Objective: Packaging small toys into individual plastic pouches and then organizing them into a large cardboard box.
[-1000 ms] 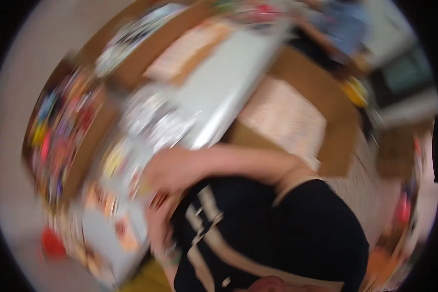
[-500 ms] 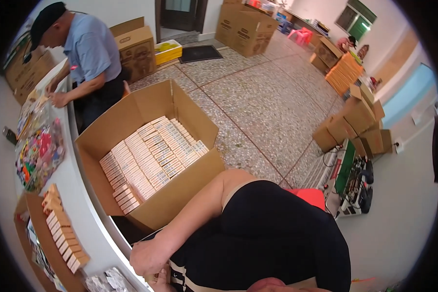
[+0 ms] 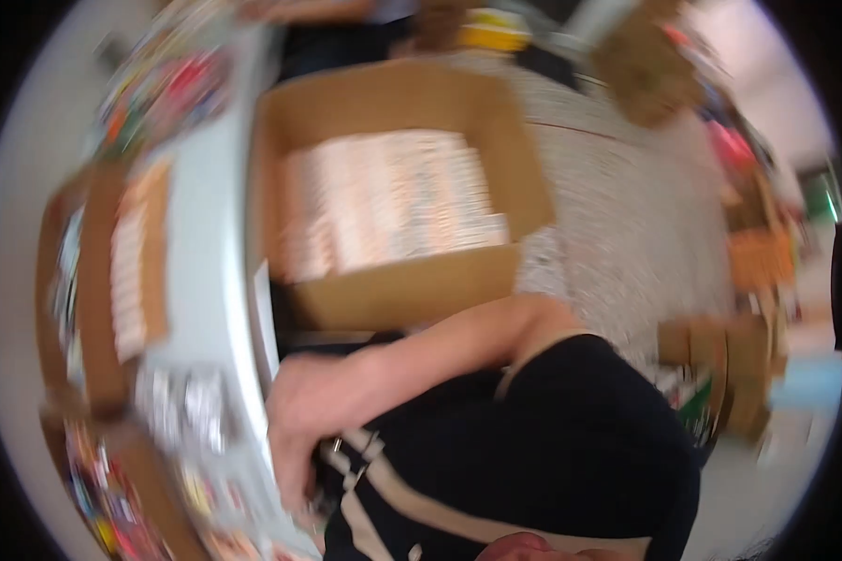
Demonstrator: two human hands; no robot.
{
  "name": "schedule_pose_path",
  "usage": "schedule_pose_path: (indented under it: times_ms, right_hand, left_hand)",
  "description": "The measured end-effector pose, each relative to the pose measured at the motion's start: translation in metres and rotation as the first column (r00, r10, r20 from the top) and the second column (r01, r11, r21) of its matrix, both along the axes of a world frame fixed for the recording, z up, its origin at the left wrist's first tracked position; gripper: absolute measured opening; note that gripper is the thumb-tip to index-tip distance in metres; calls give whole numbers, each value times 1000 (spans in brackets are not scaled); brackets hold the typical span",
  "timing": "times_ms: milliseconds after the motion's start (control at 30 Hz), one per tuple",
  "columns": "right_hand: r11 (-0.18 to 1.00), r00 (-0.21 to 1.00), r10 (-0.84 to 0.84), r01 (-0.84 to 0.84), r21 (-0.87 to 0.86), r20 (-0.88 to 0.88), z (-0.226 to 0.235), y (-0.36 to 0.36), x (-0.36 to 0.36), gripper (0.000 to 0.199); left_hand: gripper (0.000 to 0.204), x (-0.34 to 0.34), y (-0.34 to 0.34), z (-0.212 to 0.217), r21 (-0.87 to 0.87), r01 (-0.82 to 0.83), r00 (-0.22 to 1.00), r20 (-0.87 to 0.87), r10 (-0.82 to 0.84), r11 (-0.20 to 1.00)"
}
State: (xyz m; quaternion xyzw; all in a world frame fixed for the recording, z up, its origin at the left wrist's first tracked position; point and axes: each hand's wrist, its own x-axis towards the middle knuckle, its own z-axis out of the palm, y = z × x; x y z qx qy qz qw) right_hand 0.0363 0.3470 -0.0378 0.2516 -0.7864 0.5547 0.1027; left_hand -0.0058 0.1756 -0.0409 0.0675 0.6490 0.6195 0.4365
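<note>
My bare right hand [image 3: 311, 397] is by the long white table's [image 3: 210, 220] edge, probably mid-handling; can't tell whether fingers pinch or spread (heavy blur), next move needs steady hold.

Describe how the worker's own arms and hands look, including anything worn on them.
The right sleeve is short and black, trimmed in beige at its edge. Below it the right forearm is bare, and the right hand shows no glove. Blur hides finer detail; the left hand cannot be made out clearly.

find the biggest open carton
In the head view, the biggest open carton is upper centre, just right of the white table and beyond the right forearm.
</note>
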Motion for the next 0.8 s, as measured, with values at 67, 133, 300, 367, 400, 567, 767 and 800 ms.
schedule_pose_path:
  times_ms: [67,133,300,367,400,567,767,800]
  right_hand:
    - [949,957,291,-287,-132,13,40,13,0,23]
    - [979,983,184,-184,89,8,47,10,-3,18]
    - [885,990,70,-6,466,-120,56,-28,-23,20]
    - [852,978,147,-50,520,-147,55,-42,-28,28]
    - [849,974,189,-99,519,-123,49,-50,-25,27]
    - [864,909,403,-338,373,-110,46,-76,-41,24]
    - [921,809,375,-379,-85,454,33,-88,-49,12]
    - [871,580,472,-424,-248,664,28,-94,-47,13]
  left_hand:
    - [44,-1,-8,0,4,-25,1000,-9,25,1000]
    - [41,-2,-6,3,37,3,1000,-15,-2,999]
    - [33,11,-45,5,263,-139,979,183,92,955]
    - [35,21,-56,10,306,-242,957,234,174,921]
    - [36,26,-61,12,299,-277,953,210,220,913]
    - [41,58,-94,9,358,-440,898,191,397,824]
    - [52,99,-103,-2,361,-698,709,228,667,618]
    - [47,103,-102,1,355,-690,717,217,663,630]
